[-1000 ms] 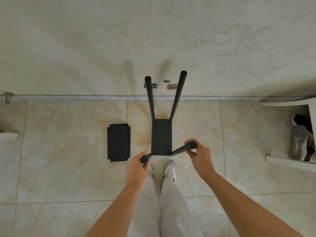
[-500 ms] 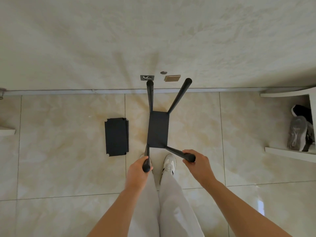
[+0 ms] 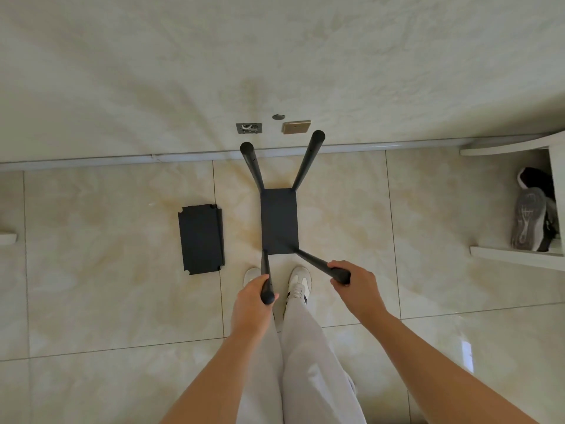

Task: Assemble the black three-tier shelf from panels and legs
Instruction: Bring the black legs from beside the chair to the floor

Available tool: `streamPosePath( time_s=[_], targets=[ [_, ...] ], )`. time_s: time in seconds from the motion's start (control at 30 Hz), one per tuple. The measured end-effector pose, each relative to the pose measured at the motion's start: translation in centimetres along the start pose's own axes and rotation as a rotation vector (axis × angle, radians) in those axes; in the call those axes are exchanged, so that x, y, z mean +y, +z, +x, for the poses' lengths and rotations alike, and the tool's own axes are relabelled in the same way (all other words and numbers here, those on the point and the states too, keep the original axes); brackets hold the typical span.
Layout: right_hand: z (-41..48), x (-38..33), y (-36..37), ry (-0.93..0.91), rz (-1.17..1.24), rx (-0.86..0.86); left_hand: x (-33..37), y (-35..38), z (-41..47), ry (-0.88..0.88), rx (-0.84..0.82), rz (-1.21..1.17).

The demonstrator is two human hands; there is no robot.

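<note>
A black shelf panel (image 3: 279, 221) stands on the tiled floor with black legs rising from its corners. My left hand (image 3: 252, 298) grips the top of the near left leg (image 3: 266, 280). The near right leg (image 3: 321, 266) is held at its top by my right hand (image 3: 356, 284). The far left leg (image 3: 252, 166) and the far right leg (image 3: 308, 159) splay up toward the wall, untouched. A second black panel (image 3: 201, 238) with notched corners lies flat on the floor to the left.
My feet in white shoes (image 3: 299, 284) stand just behind the shelf. A wall with a skirting strip (image 3: 122, 159) and two small plates (image 3: 296, 127) runs close behind it. A white rack (image 3: 516, 257) holding shoes (image 3: 532, 220) stands at the right.
The view has tipped down and the assembly has shifted; the near legs' tops now lie closer to me. Both hands have kept their hold on the near legs.
</note>
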State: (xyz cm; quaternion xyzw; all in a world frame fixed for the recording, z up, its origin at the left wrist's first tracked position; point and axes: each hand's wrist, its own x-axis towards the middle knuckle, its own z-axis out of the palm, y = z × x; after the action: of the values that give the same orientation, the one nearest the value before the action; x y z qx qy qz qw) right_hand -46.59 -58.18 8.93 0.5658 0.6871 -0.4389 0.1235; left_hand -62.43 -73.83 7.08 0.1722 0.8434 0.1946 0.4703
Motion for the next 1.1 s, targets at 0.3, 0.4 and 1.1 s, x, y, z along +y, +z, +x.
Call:
streamPosePath(
  time_s=[0.3,0.4,1.1],
  targets=[
    [-0.5,0.4,0.5,-0.014,-0.067,-0.074,-0.9,-0.8,0.1,0.063,-0.083,0.16],
    [-0.7,-0.1,-0.2,-0.027,-0.112,-0.131,-0.6,-1.6,-0.4,0.11,-0.086,0.25],
    [-14.4,-1.5,-10.2,0.11,-0.031,-0.024,12.7,-8.8,-8.7,0.396,-0.032,0.697]
  ],
)
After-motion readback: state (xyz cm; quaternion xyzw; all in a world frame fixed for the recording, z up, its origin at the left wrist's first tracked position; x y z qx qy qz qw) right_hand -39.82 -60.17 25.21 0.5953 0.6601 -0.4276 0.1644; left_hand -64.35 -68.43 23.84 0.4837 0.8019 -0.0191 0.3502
